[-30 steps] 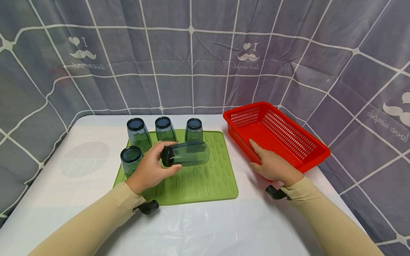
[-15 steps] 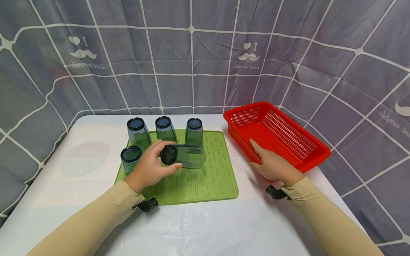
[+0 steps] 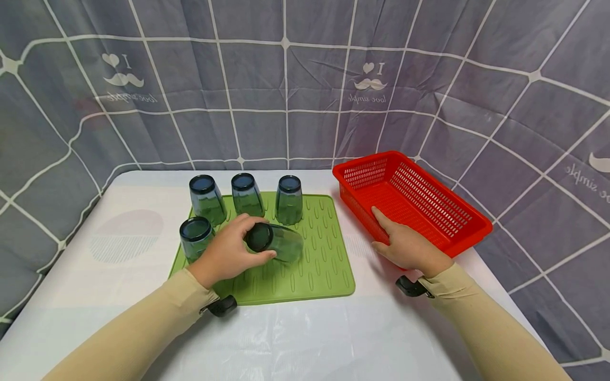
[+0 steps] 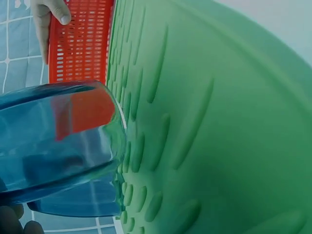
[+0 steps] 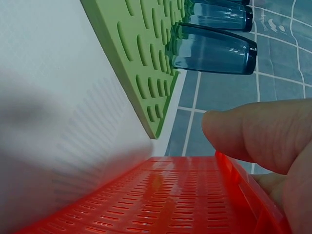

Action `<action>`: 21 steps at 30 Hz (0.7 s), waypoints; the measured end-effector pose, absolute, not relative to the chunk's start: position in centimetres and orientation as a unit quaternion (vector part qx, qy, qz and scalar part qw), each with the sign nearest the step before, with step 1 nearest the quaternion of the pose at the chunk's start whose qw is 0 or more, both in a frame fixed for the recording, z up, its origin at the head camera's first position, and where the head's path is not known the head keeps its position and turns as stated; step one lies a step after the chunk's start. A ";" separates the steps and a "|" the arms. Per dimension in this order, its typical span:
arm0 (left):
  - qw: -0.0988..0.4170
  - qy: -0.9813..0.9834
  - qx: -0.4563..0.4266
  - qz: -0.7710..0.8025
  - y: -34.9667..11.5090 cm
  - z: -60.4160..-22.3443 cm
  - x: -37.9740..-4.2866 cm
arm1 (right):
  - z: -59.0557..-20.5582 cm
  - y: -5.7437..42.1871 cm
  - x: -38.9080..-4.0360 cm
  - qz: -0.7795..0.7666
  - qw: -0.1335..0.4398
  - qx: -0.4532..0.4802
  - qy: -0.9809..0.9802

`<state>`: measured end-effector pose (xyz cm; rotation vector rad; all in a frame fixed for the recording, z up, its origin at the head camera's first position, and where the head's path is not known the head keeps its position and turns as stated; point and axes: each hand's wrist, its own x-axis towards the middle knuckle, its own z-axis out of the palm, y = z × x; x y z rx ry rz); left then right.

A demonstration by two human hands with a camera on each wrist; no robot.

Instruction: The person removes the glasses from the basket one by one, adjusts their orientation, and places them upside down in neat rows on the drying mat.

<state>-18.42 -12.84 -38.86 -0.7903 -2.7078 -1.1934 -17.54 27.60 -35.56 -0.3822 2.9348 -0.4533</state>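
My left hand [image 3: 231, 248] grips a tinted blue-green glass tumbler [image 3: 286, 243] around its dark base. The tumbler is tilted, its mouth angled down toward the ribbed green drying mat [image 3: 329, 264]. In the left wrist view the tumbler's rim end [image 4: 92, 122] is right at the mat's ridges. Several like tumblers [image 3: 288, 201] stand upside down along the mat's back and left side. To the right, my right hand [image 3: 405, 246] holds the near-left rim of a red perforated plastic basket [image 3: 414, 196], thumb and fingers on either side of the wall in the right wrist view.
A white cloth with faint printed patterns covers the table [image 3: 305, 338]. Grey grid-patterned curtains [image 3: 310, 79] hang behind and at both sides. One inverted tumbler [image 3: 194, 241] stands close beside the left hand.
The tumbler in the left hand has gone from lying nearly level to tilted, its mouth lower and nearer the mat. The right hand and basket have hardly moved.
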 end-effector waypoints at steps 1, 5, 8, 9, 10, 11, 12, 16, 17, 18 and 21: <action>0.036 -0.885 -0.257 -0.386 -12.8 -38.9 -18.4 | -35.6 27.6 -17.6 -0.151 0.074 -0.127 0.978; 0.023 -0.887 -0.256 -0.384 -12.7 -39.1 -18.3 | -35.7 27.7 -17.6 -0.151 0.073 -0.127 0.978; 0.020 -0.886 -0.256 -0.387 -12.8 -39.2 -18.3 | -35.7 27.8 -17.7 -0.148 0.076 -0.123 0.978; 0.019 -0.885 -0.256 -0.387 -12.8 -39.2 -18.4 | -35.7 27.8 -17.7 -0.148 0.077 -0.122 0.979; 0.019 -0.885 -0.257 -0.388 -12.8 -39.3 -18.4 | -35.7 27.7 -17.7 -0.148 0.077 -0.121 0.979; 0.017 -0.884 -0.257 -0.389 -12.8 -39.3 -18.4 | -35.6 27.7 -17.6 -0.147 0.079 -0.120 0.979; 0.014 -0.883 -0.257 -0.392 -12.8 -39.3 -18.4 | -35.6 27.7 -17.6 -0.147 0.079 -0.120 0.979; 0.002 -0.873 -0.259 -0.413 -12.6 -39.5 -18.4 | -35.6 27.7 -17.6 -0.148 0.080 -0.121 0.978; -0.001 -0.871 -0.258 -0.418 -12.5 -39.6 -18.5 | -35.6 27.7 -17.7 -0.147 0.080 -0.121 0.978; -0.004 -0.869 -0.257 -0.424 -12.5 -39.6 -18.5 | -35.6 27.7 -17.7 -0.147 0.080 -0.121 0.978; -0.015 -0.864 -0.248 -0.438 -12.3 -39.9 -18.4 | -35.6 27.7 -17.7 -0.146 0.080 -0.121 0.979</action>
